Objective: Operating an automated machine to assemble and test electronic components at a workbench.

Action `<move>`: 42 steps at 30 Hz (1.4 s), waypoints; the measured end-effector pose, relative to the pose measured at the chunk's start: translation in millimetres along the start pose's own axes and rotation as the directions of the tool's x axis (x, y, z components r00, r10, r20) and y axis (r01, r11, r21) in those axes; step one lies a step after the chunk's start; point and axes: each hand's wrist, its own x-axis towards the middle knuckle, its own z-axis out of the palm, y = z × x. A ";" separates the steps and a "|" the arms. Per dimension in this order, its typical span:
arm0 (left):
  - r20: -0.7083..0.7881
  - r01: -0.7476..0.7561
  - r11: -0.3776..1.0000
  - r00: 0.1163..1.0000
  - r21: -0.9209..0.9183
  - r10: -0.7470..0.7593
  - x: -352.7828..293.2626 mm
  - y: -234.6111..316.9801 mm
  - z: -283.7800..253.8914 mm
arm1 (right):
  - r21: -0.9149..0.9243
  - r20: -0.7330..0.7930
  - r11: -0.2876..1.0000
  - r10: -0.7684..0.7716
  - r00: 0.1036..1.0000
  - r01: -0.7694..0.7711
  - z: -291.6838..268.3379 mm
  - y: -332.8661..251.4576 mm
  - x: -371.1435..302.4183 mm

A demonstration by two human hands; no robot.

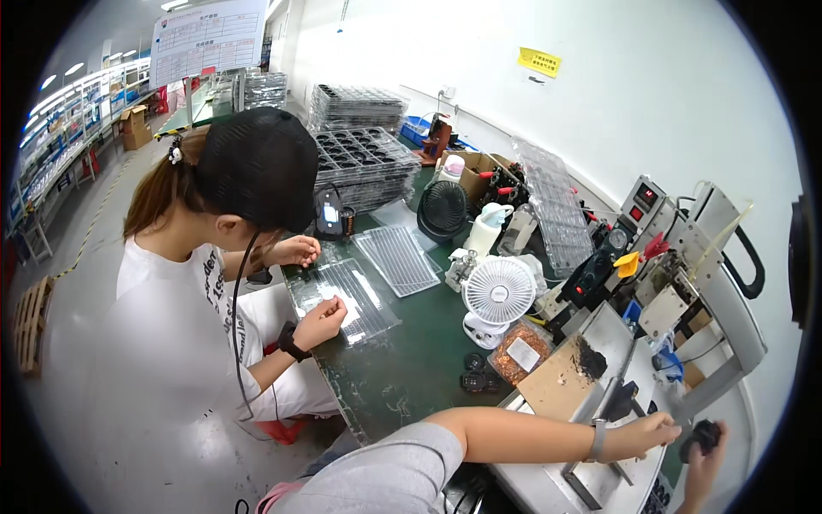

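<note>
My left hand (pixel 644 436), with a grey band on its wrist, reaches over the light-topped machine base (pixel 535 475). Its fingers are drawn together, and whatever they may hold is too small to make out. Close beside it, at the far right, my right hand (pixel 707 469) grips a small round black part (pixel 704 437). A dark block on a metal fixture (pixel 591 488) lies near my left forearm. Behind it is a brown board (pixel 561 381) with a heap of black bits (pixel 591 358). The press-like machine (pixel 676 300) stands beyond my hands.
A co-worker (pixel 214 283) sits at the left, both hands over clear ribbed sheets (pixel 351 300). On the green table (pixel 394 368) are a white fan (pixel 499 295), a black fan (pixel 443 210), a box of copper-coloured pieces (pixel 519 351) and several black round parts (pixel 478 373). Plastic trays (pixel 364 158) are stacked behind.
</note>
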 end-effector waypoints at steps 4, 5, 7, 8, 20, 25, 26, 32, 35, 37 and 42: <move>0.068 0.122 0.900 0.992 -0.418 -0.102 -16.4 -5.0 -18.1 | -0.365 0.231 0.829 -0.360 0.904 0.424 100.5 -82.2 -8.0; 0.057 0.146 0.857 0.989 -0.494 -0.135 -24.5 -11.8 -23.0 | -0.431 0.271 0.719 -0.473 0.838 0.546 110.6 -77.3 -8.5; -0.060 0.143 0.787 0.973 -0.601 -0.222 -39.3 0.6 -16.3 | -0.365 0.407 0.840 -0.244 0.880 0.402 116.0 -91.4 -17.6; -0.088 0.137 0.776 0.967 -0.615 -0.240 -32.6 -13.8 -14.6 | -0.350 0.319 0.755 -0.460 0.829 0.554 120.3 -86.3 -20.0; -0.120 0.233 0.786 0.924 -0.573 -0.362 -45.2 -13.7 -22.2 | -0.275 0.218 0.670 -0.655 0.724 0.689 122.6 -44.1 -22.8; -0.166 0.219 0.769 0.907 -0.601 -0.387 -35.5 -8.3 -13.7 | -0.343 0.139 0.628 -0.702 0.699 0.699 118.1 -22.1 -22.4; -0.160 0.226 0.777 0.909 -0.587 -0.386 -34.7 -8.4 -16.3 | -0.321 0.136 0.640 -0.698 0.703 0.698 116.0 -22.3 -19.6; -0.222 0.212 0.794 0.890 -0.570 -0.398 -25.1 7.2 -8.4 | -0.399 0.037 0.610 -0.735 0.677 0.685 124.9 -12.2 -22.3; -0.237 0.218 0.778 0.874 -0.589 -0.424 -23.7 -2.0 -13.9 | -0.536 0.130 0.403 -0.829 0.544 0.742 124.9 -5.6 -30.6; -0.213 0.218 0.793 0.892 -0.569 -0.398 -26.2 -4.0 -21.8 | -0.541 0.186 0.321 -0.855 0.484 0.777 130.4 -9.4 -31.8; -0.291 0.143 0.740 0.858 -0.657 -0.424 -43.6 8.6 -24.1 | -0.451 0.355 0.398 -0.741 0.570 0.799 137.9 -24.9 -25.2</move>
